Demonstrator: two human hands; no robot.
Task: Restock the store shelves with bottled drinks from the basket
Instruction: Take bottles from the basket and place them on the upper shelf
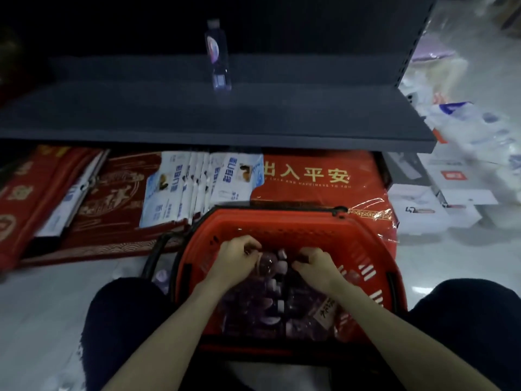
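Head view, looking down: two dark-clad knees (pixel 118 320) flank a red basket (pixel 270 218) on the pale floor (pixel 42 300), with little room on either side. Both hands are down among the purple bottles (pixel 253 306), which are too jumbled to count. The left hand (pixel 235 259) has its fingers curled round the neck bottle (pixel 266 265). The right hand (pixel 317 266) is curled too, but what it grips I cannot tell. One tan label (pixel 328 307) in the basket carries black characters I can't read.

Just beyond the basket's far rim, under the shelf, lies a red mat (pixel 310 176) lettered 出入平安 in gold, beside a row of white packets (pixel 180 187). Above them the dark shelf (pixel 197 117) juts forward, its front edge overhanging the goods. It is broad and bare except for one shelf bottle (pixel 217 55) standing upright near the back. White boxes (pixel 417 210) crowd the floor to the right.
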